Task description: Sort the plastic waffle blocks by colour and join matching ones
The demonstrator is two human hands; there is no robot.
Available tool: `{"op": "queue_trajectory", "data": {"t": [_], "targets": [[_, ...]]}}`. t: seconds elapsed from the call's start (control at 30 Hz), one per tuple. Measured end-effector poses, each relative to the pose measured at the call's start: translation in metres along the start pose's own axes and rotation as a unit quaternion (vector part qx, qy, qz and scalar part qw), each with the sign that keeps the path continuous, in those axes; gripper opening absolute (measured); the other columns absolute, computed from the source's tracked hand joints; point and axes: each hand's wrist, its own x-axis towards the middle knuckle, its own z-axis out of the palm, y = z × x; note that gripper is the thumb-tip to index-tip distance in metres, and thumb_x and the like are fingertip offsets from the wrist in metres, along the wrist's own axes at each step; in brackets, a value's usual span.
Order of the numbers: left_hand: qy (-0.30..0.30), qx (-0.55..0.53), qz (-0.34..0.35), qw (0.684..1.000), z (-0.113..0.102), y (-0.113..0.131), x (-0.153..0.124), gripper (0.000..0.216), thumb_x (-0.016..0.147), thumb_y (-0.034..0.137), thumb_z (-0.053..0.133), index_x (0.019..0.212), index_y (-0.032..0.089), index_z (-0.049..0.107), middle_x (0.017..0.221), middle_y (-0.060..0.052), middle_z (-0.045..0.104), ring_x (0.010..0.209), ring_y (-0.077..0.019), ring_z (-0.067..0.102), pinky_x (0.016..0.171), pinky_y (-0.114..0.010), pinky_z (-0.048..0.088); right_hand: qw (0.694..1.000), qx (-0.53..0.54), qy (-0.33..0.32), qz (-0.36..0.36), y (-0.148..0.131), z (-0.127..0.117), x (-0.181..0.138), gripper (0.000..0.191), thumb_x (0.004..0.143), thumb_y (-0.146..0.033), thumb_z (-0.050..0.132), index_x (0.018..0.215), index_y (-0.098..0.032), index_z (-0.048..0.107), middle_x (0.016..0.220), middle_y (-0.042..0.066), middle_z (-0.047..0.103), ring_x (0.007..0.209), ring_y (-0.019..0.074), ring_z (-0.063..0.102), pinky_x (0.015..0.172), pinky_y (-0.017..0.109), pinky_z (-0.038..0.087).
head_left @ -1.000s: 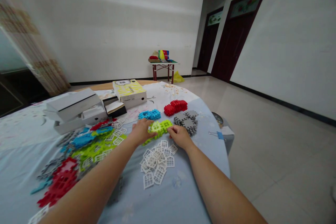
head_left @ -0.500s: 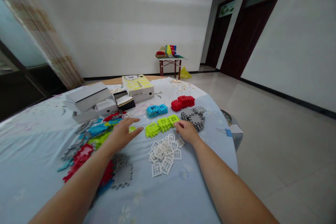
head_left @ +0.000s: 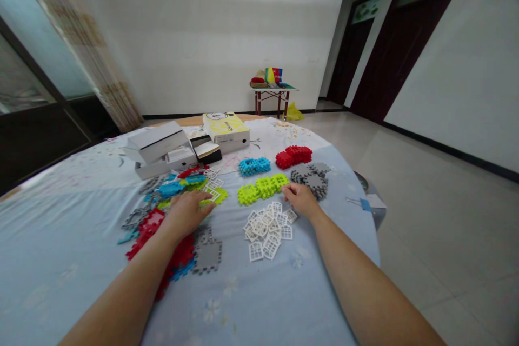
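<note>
Running L→far R, green row [head_left: 265, 188] ends by curled R hand [head_left: 300, 199]; L hand [head_left: 187, 213] spread; grips unclear.

Bare forearms [head_left: 130, 281], tapering to bare wrists [head_left: 317, 214]; bare fingers [head_left: 197, 197].

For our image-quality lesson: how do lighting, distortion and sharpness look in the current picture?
Head view: the window glares white at top left; head view: the nearer door leans, likely wide-angle distortion; head view: the left hand looks slightly soft, and small print on the yellow box is unreadable.
</note>
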Motion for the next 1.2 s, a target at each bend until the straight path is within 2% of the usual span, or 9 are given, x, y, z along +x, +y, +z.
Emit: {"op": "queue_trajectory", "data": {"t": [0.17, 0.4, 0.53, 0.73, 0.8, 0.93, 1.03, 1.1, 1.2], "targets": [[0.002, 0.023, 0.053, 0.998, 0.012, 0.01, 0.001, 0.036, 0.077, 0.044, 0.041, 0.099, 0.027, 0.064, 0.109, -0.006, 0.062, 0.105, -0.0273, 0.05, 0.095, -0.046, 0.026, 1.0, -0.007, 0.0, 0.003, -0.001, 0.001, 0.0, 0.032, 0.079, -0.04, 0.044, 0.077, -0.016, 0.065, 0.058, 0.0, 0.061, 0.05, 0.011, 0.051, 0.051, 0.021, 0.038], [0.023, 0.05, -0.013, 0.998, 0.012, 0.017, 0.004, 0.031, 0.076, 0.042, 0.044, 0.089, 0.024, 0.066, 0.1, -0.008, 0.061, 0.102, -0.0284, 0.048, 0.097, -0.049, 0.019, 1.0, 0.002, -0.011, 0.013, -0.004, 0.0, -0.001, 0.031, 0.078, -0.039, 0.045, 0.076, -0.015, 0.064, 0.059, 0.001, 0.061, 0.05, 0.0108, 0.051, 0.049, 0.02, 0.037], [0.03, 0.056, -0.019, 0.998, 0.009, 0.025, 0.002, 0.026, 0.078, 0.036, 0.043, 0.082, 0.024, 0.066, 0.093, -0.008, 0.062, 0.099, -0.0265, 0.047, 0.099, -0.049, 0.017, 1.0, 0.0, -0.015, 0.014, -0.005, 0.0, -0.001, 0.031, 0.078, -0.039, 0.045, 0.076, -0.015, 0.064, 0.06, 0.0, 0.061, 0.049, 0.0103, 0.05, 0.049, 0.02, 0.037], [0.079, -0.017, 0.017, 0.997, 0.003, 0.016, 0.002, 0.029, 0.08, 0.036, 0.04, 0.083, 0.02, 0.064, 0.096, -0.009, 0.061, 0.099, -0.0239, 0.049, 0.094, -0.041, 0.029, 1.0, -0.012, -0.015, 0.007, -0.003, 0.0, -0.001, 0.033, 0.079, -0.04, 0.044, 0.08, -0.015, 0.065, 0.059, 0.0, 0.061, 0.047, 0.0101, 0.049, 0.049, 0.021, 0.037], [0.084, -0.056, 0.001, 0.995, 0.001, 0.008, 0.004, 0.032, 0.08, 0.039, 0.038, 0.085, 0.019, 0.063, 0.098, -0.008, 0.061, 0.098, -0.0232, 0.051, 0.09, -0.038, 0.034, 1.0, -0.009, -0.018, 0.012, -0.004, 0.0, -0.002, 0.032, 0.079, -0.04, 0.045, 0.081, -0.015, 0.065, 0.059, 0.0, 0.061, 0.047, 0.0101, 0.049, 0.049, 0.021, 0.037], [-0.003, -0.128, -0.084, 0.988, -0.004, -0.008, 0.007, 0.044, 0.079, 0.048, 0.032, 0.084, 0.018, 0.064, 0.086, -0.004, 0.066, 0.085, -0.0219, 0.058, 0.076, -0.033, 0.042, 1.0, 0.005, -0.019, 0.02, -0.005, 0.001, -0.002, 0.031, 0.078, -0.04, 0.045, 0.078, -0.015, 0.064, 0.059, 0.0, 0.061, 0.046, 0.0097, 0.048, 0.048, 0.021, 0.037], [-0.027, -0.089, -0.125, 0.988, -0.006, -0.014, 0.006, 0.045, 0.079, 0.048, 0.032, 0.083, 0.019, 0.066, 0.075, -0.004, 0.066, 0.081, -0.0241, 0.059, 0.072, -0.034, 0.041, 0.999, 0.012, -0.021, 0.026, -0.005, 0.001, -0.002, 0.03, 0.078, -0.039, 0.046, 0.077, -0.015, 0.063, 0.058, 0.0, 0.06, 0.046, 0.0097, 0.048, 0.047, 0.02, 0.037], [0.007, -0.037, -0.129, 0.991, -0.006, -0.014, 0.005, 0.043, 0.079, 0.045, 0.033, 0.086, 0.02, 0.067, 0.083, -0.007, 0.067, 0.088, -0.0267, 0.058, 0.076, -0.037, 0.04, 0.999, 0.013, -0.021, 0.027, -0.005, 0.001, -0.002, 0.03, 0.077, -0.039, 0.046, 0.077, -0.015, 0.063, 0.059, 0.0, 0.06, 0.047, 0.0099, 0.049, 0.047, 0.02, 0.038], [0.054, 0.011, -0.097, 0.994, -0.006, -0.01, 0.004, 0.042, 0.08, 0.044, 0.032, 0.089, 0.021, 0.066, 0.098, -0.009, 0.065, 0.094, -0.0273, 0.056, 0.083, -0.039, 0.037, 0.999, 0.013, -0.02, 0.027, -0.004, 0.002, -0.001, 0.03, 0.077, -0.039, 0.046, 0.078, -0.015, 0.064, 0.059, 0.0, 0.06, 0.047, 0.0099, 0.049, 0.047, 0.02, 0.038]]}}
